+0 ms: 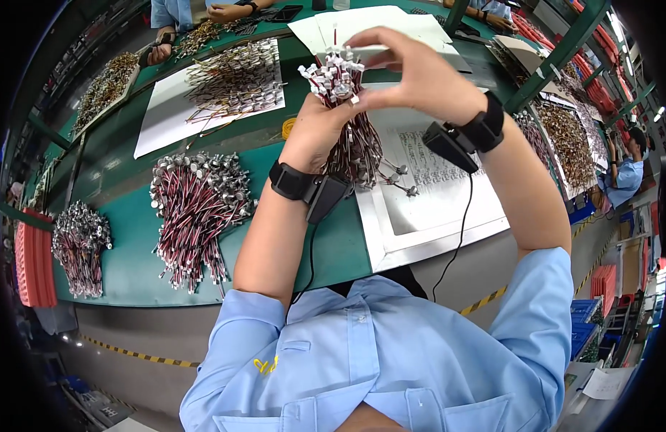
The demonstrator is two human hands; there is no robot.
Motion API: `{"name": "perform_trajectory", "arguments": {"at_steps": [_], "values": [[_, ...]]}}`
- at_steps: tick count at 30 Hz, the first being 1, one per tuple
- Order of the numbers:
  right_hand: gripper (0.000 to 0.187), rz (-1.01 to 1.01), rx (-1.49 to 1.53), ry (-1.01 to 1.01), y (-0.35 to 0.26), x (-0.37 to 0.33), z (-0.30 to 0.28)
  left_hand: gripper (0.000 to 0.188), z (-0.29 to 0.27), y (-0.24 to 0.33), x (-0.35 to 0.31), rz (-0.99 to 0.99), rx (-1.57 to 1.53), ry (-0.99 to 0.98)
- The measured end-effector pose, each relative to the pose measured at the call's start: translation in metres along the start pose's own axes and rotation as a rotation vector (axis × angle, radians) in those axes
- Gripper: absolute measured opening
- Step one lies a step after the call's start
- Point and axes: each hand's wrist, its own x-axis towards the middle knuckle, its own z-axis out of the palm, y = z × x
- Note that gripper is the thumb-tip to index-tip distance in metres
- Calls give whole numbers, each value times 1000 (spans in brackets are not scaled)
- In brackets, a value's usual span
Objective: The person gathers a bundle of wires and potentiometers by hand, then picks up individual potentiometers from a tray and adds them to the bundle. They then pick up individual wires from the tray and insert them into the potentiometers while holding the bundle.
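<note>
My left hand point(320, 128) is wrapped around a thick bundle of red and black wire leads point(356, 147). White plug connectors point(336, 74) crowd its upper end; at the lower end, a few round metal parts point(403, 180) stick out to the right. My right hand point(412, 75) curves beside the connectors, its thumb and fingers spread apart, with the thumb tip close to my left thumb. I see nothing held in it. One red lead point(335, 36) rises above the rest. The fingers of my left hand are partly hidden behind the bundle.
Two piles of similar leads point(196, 216) point(82, 248) lie on the green table point(131, 281) to the left. A framed white panel point(448, 248) lies under my hands. Farther back are white sheets point(156, 119), loose leads point(235, 75) and co-workers' hands point(160, 54). Green posts point(556, 54) stand right.
</note>
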Motion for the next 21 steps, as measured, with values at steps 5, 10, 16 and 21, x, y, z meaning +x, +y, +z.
{"name": "perform_trajectory", "arguments": {"at_steps": [5, 10, 16, 21], "values": [[37, 5, -134, -32, -39, 11, -24, 20, 0, -8, 1, 62, -9, 11], [27, -87, -468, -64, -37, 3, 2, 24, 4, -10, 0, 145, 88, 66], [16, 44, -334, 116, -26, -7, -15, 26, -10, 1, 1, 15, 71, 75], [26, 381, -48, 156, -11, -15, -46, 24, -9, 2, 6, 63, -79, 59]]}}
